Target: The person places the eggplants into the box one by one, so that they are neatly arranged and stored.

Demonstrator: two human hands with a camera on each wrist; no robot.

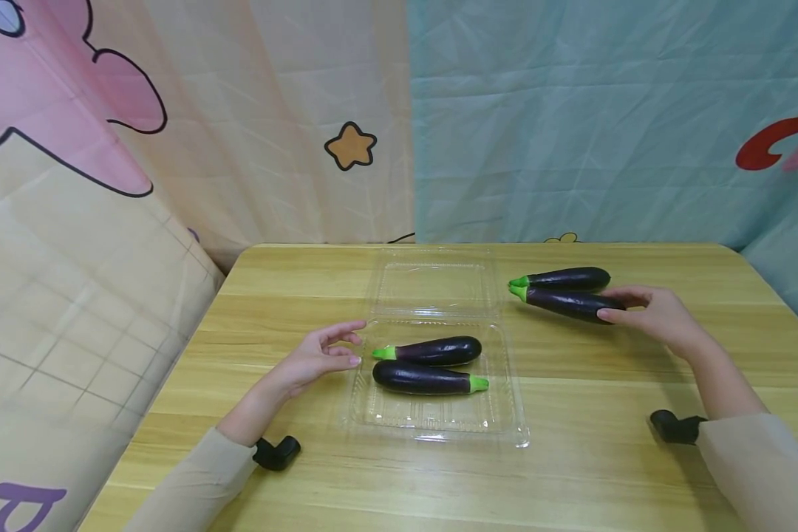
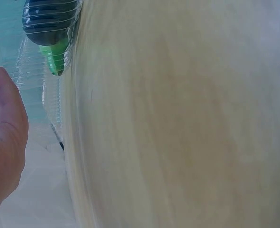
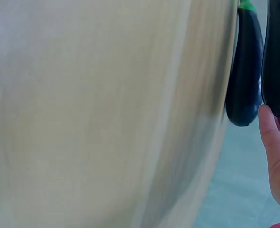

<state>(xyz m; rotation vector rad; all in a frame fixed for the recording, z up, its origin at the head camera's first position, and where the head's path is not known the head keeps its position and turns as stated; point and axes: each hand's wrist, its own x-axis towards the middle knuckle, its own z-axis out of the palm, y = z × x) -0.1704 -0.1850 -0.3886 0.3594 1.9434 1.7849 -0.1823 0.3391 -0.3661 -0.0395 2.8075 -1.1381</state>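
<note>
My right hand [image 1: 658, 319] pinches the rounded end of a dark purple eggplant [image 1: 565, 301] between thumb and fingers. Right behind it lies another eggplant [image 1: 575, 278], also with its green stem to the left; the right wrist view shows the held eggplant [image 3: 278, 57] beside it. Two more eggplants, a rear one [image 1: 442, 350] and a front one [image 1: 419, 378], lie side by side in a clear plastic box [image 1: 432, 424], stems pointing opposite ways. At the box's left rim is my left hand [image 1: 315, 358], fingers loosely bent and holding nothing.
The box's clear lid [image 1: 432, 284] lies folded back on the wooden table [image 1: 592, 458]. Behind the table hang printed curtains [image 1: 545, 133]. A black device [image 1: 278, 452] is strapped at the left wrist, another [image 1: 674, 427] at the right.
</note>
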